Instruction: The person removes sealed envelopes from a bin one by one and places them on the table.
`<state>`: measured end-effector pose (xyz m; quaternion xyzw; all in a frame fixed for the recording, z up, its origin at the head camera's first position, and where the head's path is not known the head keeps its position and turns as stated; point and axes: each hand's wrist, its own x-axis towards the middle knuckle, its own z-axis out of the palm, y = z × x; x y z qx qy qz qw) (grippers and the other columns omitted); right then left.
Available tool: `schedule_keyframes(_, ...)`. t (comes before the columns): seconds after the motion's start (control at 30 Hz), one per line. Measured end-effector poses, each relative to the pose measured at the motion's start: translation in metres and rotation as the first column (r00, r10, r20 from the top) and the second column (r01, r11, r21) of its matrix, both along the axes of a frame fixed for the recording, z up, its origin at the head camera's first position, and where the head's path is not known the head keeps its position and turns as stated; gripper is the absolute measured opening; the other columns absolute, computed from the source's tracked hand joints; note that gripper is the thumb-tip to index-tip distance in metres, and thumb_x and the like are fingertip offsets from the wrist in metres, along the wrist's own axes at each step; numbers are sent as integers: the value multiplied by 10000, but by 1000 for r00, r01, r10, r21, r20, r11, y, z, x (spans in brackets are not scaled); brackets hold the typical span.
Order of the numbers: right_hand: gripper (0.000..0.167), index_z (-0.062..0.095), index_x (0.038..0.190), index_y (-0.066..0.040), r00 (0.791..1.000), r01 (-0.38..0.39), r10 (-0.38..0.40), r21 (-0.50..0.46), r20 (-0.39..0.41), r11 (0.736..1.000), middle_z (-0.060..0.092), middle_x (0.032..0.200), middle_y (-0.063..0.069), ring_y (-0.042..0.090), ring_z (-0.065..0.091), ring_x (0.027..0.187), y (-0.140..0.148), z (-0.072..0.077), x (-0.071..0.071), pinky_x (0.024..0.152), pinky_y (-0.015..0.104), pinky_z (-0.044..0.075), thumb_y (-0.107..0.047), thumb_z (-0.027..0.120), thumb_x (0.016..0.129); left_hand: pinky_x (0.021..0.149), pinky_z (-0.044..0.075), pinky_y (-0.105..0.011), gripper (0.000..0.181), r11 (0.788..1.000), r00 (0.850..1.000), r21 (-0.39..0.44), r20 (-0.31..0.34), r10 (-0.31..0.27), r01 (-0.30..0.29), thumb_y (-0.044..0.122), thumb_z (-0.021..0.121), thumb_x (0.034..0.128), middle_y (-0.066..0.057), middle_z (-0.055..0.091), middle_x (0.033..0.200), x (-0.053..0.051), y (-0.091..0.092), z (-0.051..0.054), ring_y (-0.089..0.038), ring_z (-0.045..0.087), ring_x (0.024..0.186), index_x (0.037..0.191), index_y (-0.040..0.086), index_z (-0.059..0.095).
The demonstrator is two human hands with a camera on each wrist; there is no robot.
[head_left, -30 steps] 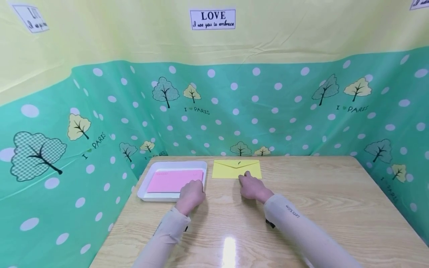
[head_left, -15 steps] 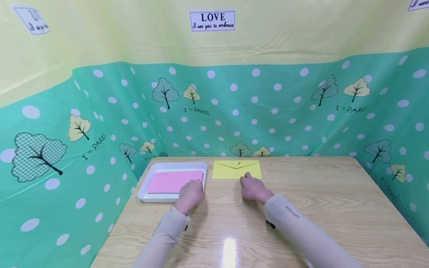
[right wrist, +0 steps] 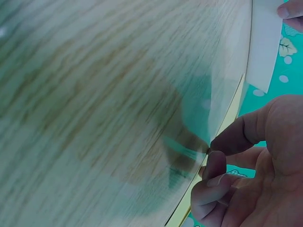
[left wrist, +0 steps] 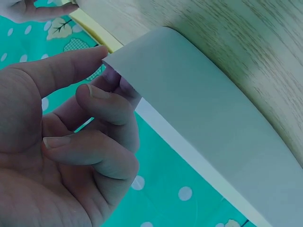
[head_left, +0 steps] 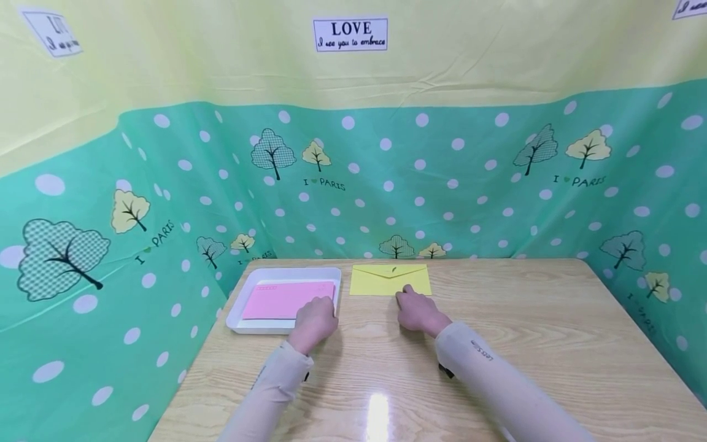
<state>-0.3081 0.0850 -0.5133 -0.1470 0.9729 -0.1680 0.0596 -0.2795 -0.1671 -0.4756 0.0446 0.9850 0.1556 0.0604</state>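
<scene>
While narrow, left grip on tray rim

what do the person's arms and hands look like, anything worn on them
The left sleeve and right sleeve are pale off-white with small dark print. Something black shows beneath each cuff. The left hand and right hand are ungloved.

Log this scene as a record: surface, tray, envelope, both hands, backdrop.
Surface: wood-grain table
White tray: on the table's left, pink envelope inside
Yellow envelope: flat, flap side up, right of the tray
Left hand: grips the tray's near right corner
Right hand: touches the yellow envelope's near edge; grip unclear
Backdrop: green-and-yellow cloth, trees and dots
</scene>
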Motion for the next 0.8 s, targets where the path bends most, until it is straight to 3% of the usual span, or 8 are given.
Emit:
schedule_keyframes(0.37,479,576,1428,68,1000,12,-12,-6,13,1000,487,1470,282,410,637,1099,2,4,1,992,597,508,-34,544,961,522,406,-320,334,999,1000,36,-4,25,-25,249,705,1023,-45,552,642,2,-1,4,-181,504,545,740,107,600)
schedule_keyframes(0.57,532,524,1483,71,1000,15,-15,-28,-5,1000,462,1510,294,475,604,1211,4,7,3,1029,623,480,-19,551,960,513,409,-308,347,999,999,40,-20,25,-24,237,675,1038,-40,557,637,1,-2,8,-171,499,539,726,111,591)
schedule_keyframes(0.8,516,544,1475,53,1000,14,-16,-69,-19,998,517,1458,281,467,613,1206,4,9,2,1015,618,493,-15,537,964,524,413,-319,365,1000,999,17,-26,27,-26,186,677,1021,-24,513,614,-1,-4,12,-174,484,539,683,118,557)
